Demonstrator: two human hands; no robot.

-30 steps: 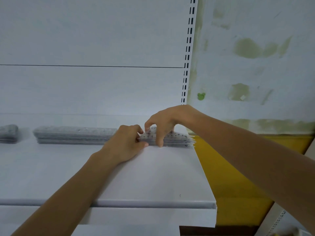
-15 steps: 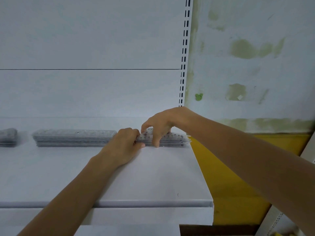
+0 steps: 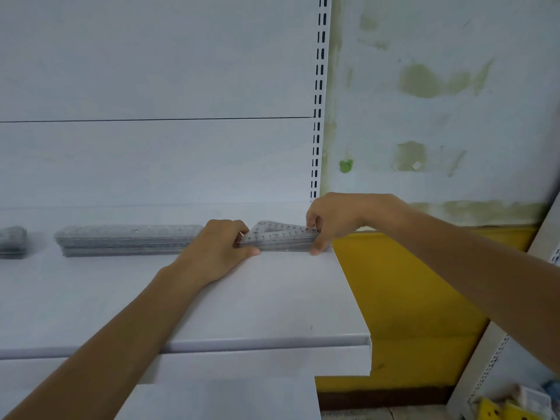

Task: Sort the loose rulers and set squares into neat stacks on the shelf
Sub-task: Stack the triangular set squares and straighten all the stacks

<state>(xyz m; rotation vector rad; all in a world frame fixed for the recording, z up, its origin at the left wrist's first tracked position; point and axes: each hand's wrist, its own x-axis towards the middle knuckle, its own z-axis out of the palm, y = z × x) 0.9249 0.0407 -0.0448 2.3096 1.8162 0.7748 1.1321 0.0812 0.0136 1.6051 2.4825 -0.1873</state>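
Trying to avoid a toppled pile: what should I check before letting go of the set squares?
1. Left hand grips set square stack at its left corner: ok.
2. Right hand pinches its right end: ok.
3. Edges flush all through: cannot tell.
4. Gap to ruler stack: hidden by left hand, cannot tell.
5. Margin to shelf right edge: almost none, not ok.
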